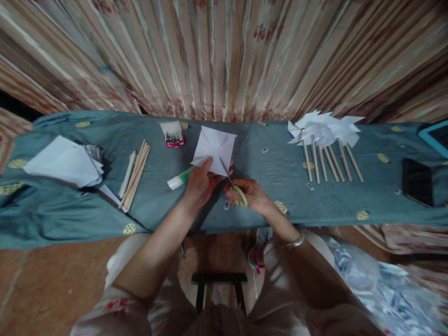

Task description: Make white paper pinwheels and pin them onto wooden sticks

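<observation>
Head view: your left hand (200, 181) pinches a white paper square (215, 145) at its near left part, thumb on top and fingers underneath. The sheet is at the middle of the table, held with one corner toward the far side; slits run inward from its corners. Your right hand (251, 192) is closed around the pale green handles of a pair of scissors (241, 196), whose blades lie at the near right corner of the sheet, pointing far and left. You cannot tell from this angle how wide the blades stand. A bracelet (296, 241) circles your right wrist.

Just left of your left hand, a white and green tube (180, 179) lies partly under the sheet. Farther off to the left, an open red box (174, 140) contains small metallic pieces. Left of these lies a bundle of wooden sticks (137, 176), and at the far left a stack of white paper (61, 162). On the right, white paper pinwheels (327, 129) overlap in a row, their sticks pointing near. A dark phone (418, 182) lies at the right end. Everything rests on a grey-green cloth (266, 172); a patterned curtain (224, 60) hangs at the far side.
</observation>
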### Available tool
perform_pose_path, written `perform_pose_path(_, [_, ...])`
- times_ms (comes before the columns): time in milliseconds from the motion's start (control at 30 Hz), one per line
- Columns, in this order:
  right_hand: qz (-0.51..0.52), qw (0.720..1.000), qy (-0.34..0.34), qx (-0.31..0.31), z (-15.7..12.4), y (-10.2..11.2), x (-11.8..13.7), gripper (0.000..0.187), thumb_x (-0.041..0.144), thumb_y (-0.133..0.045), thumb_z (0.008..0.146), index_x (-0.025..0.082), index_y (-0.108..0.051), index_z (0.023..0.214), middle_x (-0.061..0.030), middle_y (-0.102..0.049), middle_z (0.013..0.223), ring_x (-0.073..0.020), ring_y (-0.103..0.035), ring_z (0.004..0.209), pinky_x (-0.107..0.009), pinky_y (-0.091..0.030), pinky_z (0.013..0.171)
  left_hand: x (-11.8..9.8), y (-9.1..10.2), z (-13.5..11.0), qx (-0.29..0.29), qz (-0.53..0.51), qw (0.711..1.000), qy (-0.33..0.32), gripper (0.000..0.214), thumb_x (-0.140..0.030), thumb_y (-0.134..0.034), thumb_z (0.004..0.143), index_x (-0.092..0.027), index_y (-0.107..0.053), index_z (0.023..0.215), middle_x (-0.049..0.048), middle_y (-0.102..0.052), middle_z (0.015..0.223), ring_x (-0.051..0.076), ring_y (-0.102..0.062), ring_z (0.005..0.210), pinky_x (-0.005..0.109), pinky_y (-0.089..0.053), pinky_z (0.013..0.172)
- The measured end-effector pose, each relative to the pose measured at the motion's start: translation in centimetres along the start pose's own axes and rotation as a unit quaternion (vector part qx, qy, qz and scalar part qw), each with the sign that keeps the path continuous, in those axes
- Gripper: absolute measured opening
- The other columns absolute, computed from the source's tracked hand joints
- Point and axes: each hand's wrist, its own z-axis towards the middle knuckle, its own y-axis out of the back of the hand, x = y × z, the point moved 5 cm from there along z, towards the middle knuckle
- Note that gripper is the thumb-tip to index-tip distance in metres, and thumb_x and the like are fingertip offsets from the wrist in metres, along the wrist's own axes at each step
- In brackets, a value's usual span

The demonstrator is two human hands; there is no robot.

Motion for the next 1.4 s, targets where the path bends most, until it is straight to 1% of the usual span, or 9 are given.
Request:
perform_pose_path(167, [-0.005,1.000,-0.009,-0.005,0.05,0.18,-0.24,0.044,0.052,-0.088,0.054,0.016,-0.065,0.068,0.0042,-0.061,0.052,-0.0066,-0.053,0.047,-0.018,-0.044,0.046,-0.03,0.11,0.05,-0.013,-0.012,1.000,0.000,0.024,-0.019,-0.043,0.098,-0.013,-0.066,0.096,0.0087,-0.075,0.091,0.020,-0.074,0.088,0.032,-0.060,0.083])
perform_pose_path(367, [-0.006,1.000,-0.011,-0.011,0.17,0.31,-0.71,0.045,0.052,-0.088,0.054,0.016,-0.066,0.069,0.0042,-0.061,0.053,-0.0072,-0.054,0.047,-0.019,-0.045,0.046,-0.11,-0.08,0.05,-0.016,-0.010,1.000,-0.001,0.027,-0.016,-0.039,0.099,-0.014,-0.065,0.094,0.0066,-0.075,0.090,0.018,-0.074,0.087,0.031,-0.060,0.082])
perform_pose_path(567, [-0.004,1.000,-0.007,-0.013,0.16,0.20,-0.50,0.045,0.053,-0.088,0.054,0.016,-0.065,0.069,0.0045,-0.060,0.050,-0.0067,-0.051,0.044,-0.019,-0.042,0.043,-0.09,0.04,0.05,-0.009,-0.016,1.000,-0.006,0.025,-0.016,-0.040,0.099,-0.013,-0.065,0.097,0.0078,-0.075,0.089,0.022,-0.074,0.088,0.039,-0.060,0.084])
perform_pose_path(700, [-0.006,1.000,-0.006,-0.021,0.14,0.21,-0.32,0.045,0.052,-0.088,0.053,0.016,-0.065,0.068,0.0044,-0.060,0.049,-0.0068,-0.051,0.043,-0.019,-0.042,0.043,0.08,0.26,0.23,-0.013,-0.013,1.000,-0.004,0.024,-0.018,-0.043,0.099,-0.013,-0.066,0.097,0.0097,-0.075,0.094,0.021,-0.074,0.086,0.035,-0.060,0.083])
perform_pose_path(833, [-0.001,1.000,-0.008,-0.021,0.13,0.17,-0.32,0.044,0.051,-0.089,0.052,0.016,-0.065,0.067,0.0048,-0.060,0.049,-0.0065,-0.050,0.043,-0.019,-0.042,0.043,0.13,0.32,0.32,-0.007,-0.017,1.000,-0.004,0.022,-0.019,-0.044,0.098,-0.014,-0.066,0.098,0.0085,-0.075,0.093,0.020,-0.074,0.087,0.032,-0.060,0.081])
perform_pose_path(1000, [-0.007,1.000,0.005,-0.018,0.12,0.16,-0.34,0.044,0.053,-0.087,0.055,0.017,-0.064,0.067,0.0051,-0.060,0.049,-0.0059,-0.049,0.042,-0.019,-0.041,0.042,0.02,0.25,0.20,-0.003,-0.005,1.000,-0.006,0.028,-0.018,-0.039,0.100,-0.015,-0.066,0.095,0.0065,-0.075,0.088,0.017,-0.074,0.085,0.029,-0.060,0.078])
perform_pose_path(1167, [-0.016,0.999,0.015,-0.023,0.15,0.25,-0.54,0.044,0.054,-0.086,0.057,0.017,-0.065,0.070,0.0050,-0.059,0.049,-0.0063,-0.049,0.043,-0.019,-0.041,0.042,-0.06,0.05,0.10,-0.007,-0.003,1.000,-0.008,0.028,-0.016,-0.038,0.100,-0.015,-0.065,0.094,0.0052,-0.075,0.085,0.018,-0.074,0.084,0.031,-0.061,0.078])
perform_pose_path(1267, [-0.018,0.999,0.014,-0.023,0.18,0.29,-0.69,0.045,0.054,-0.086,0.057,0.017,-0.065,0.070,0.0049,-0.059,0.050,-0.0064,-0.049,0.043,-0.019,-0.041,0.042,-0.09,0.00,0.08,-0.008,-0.005,1.000,-0.010,0.028,-0.016,-0.038,0.099,-0.014,-0.066,0.094,0.0063,-0.075,0.085,0.019,-0.074,0.085,0.034,-0.061,0.079])
perform_pose_path(1400, [-0.025,0.999,0.013,-0.022,0.16,0.29,-0.52,0.046,0.056,-0.085,0.057,0.017,-0.064,0.070,0.0051,-0.059,0.050,-0.0064,-0.049,0.043,-0.019,-0.041,0.042,-0.07,0.08,0.09,-0.009,-0.003,1.000,-0.007,0.028,-0.016,-0.038,0.099,-0.012,-0.065,0.095,0.0079,-0.075,0.086,0.019,-0.074,0.083,0.033,-0.061,0.077])
